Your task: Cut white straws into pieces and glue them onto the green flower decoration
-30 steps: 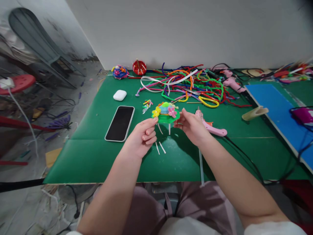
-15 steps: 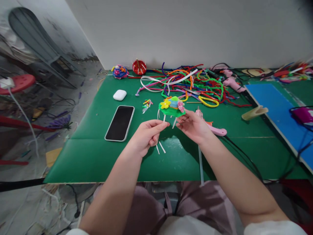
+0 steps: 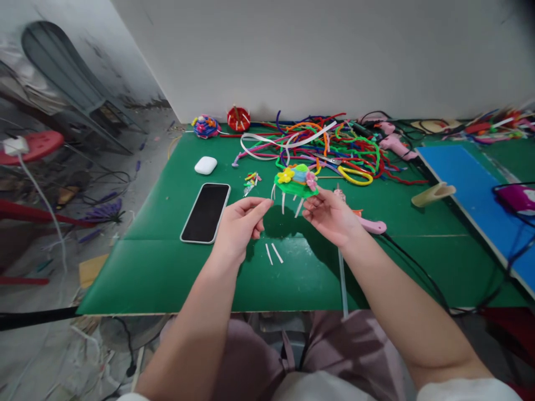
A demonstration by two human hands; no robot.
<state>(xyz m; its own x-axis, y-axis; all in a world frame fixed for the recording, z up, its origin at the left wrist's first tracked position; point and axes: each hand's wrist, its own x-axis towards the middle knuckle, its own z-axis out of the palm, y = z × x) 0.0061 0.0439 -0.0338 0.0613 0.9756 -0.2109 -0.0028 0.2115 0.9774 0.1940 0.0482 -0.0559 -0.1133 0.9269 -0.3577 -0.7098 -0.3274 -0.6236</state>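
Observation:
My right hand (image 3: 330, 216) pinches the edge of a small green pipe-cleaner craft piece (image 3: 296, 181) and holds it above the table. A yellow flower, a pink flower and a blue patch decorate its domed top. Several thin white strips (image 3: 283, 203) hang from beneath the green rim. At the piece's left side, the closed thumb and forefinger of my left hand (image 3: 246, 221) meet the lower end of one white strip (image 3: 273, 191). Two loose white strips (image 3: 273, 253) lie on the green table below.
A phone (image 3: 205, 213) and a white earbud case (image 3: 206, 165) lie left. Tangled pipe cleaners (image 3: 326, 139) and yellow-handled scissors (image 3: 355, 176) are behind. A pink glue gun (image 3: 371, 225) with a clear glue stick (image 3: 343, 284) sits by my right forearm; a bamboo piece (image 3: 433, 195) stands further right.
My left hand has let go of one hanging strip and moved left and slightly up, to the strip at the piece's left edge. My right hand has hardly moved.

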